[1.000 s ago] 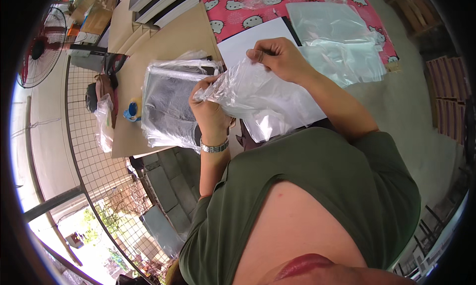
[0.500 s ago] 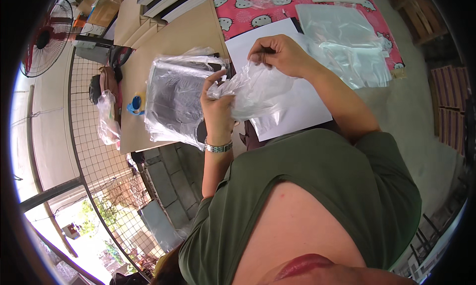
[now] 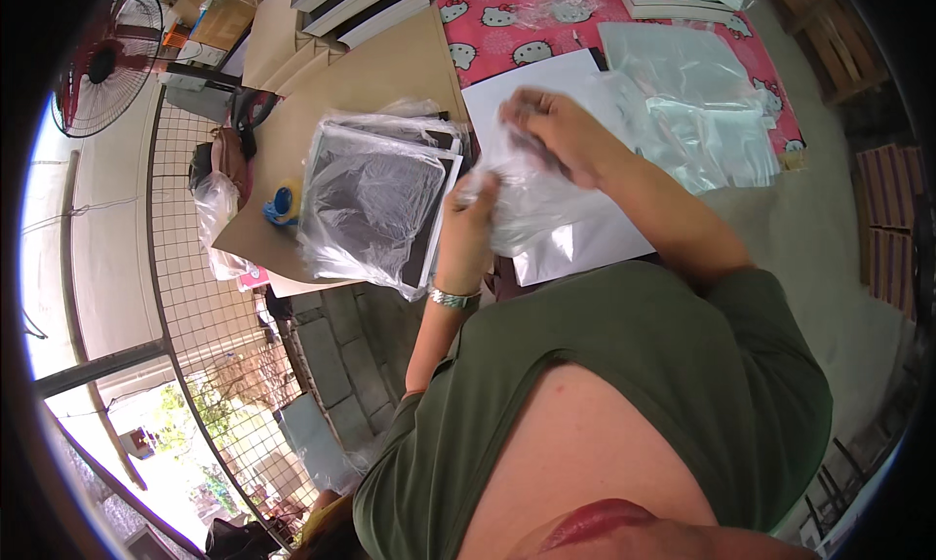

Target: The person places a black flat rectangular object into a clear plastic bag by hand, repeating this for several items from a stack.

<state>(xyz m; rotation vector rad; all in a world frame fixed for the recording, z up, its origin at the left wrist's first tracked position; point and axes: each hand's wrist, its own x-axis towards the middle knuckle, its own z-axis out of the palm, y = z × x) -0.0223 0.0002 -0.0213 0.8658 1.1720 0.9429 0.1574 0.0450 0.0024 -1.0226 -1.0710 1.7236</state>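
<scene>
A thin clear plastic bag is bunched between my two hands, above a white sheet. The left hand pinches its left edge, thumb against fingers. My right hand is curled over the bag's upper part, its fingertips somewhat blurred. Just left of my left hand lies a pile of dark, white-edged flat items wrapped in clear plastic. To the right of the sheet, a stack of flat clear plastic bags rests on a pink patterned cover.
Thick books are stacked at the far left, beside folded brown cardboard. A blue and yellow tape roll stands by the wrapped pile. More books lie at the far right. A fan and wire mesh are on the left.
My left hand has moved right, away from the wrapped pile, closing its fingers on the bag. The right hand has shifted slightly right and down. The whole view has shifted a little.
</scene>
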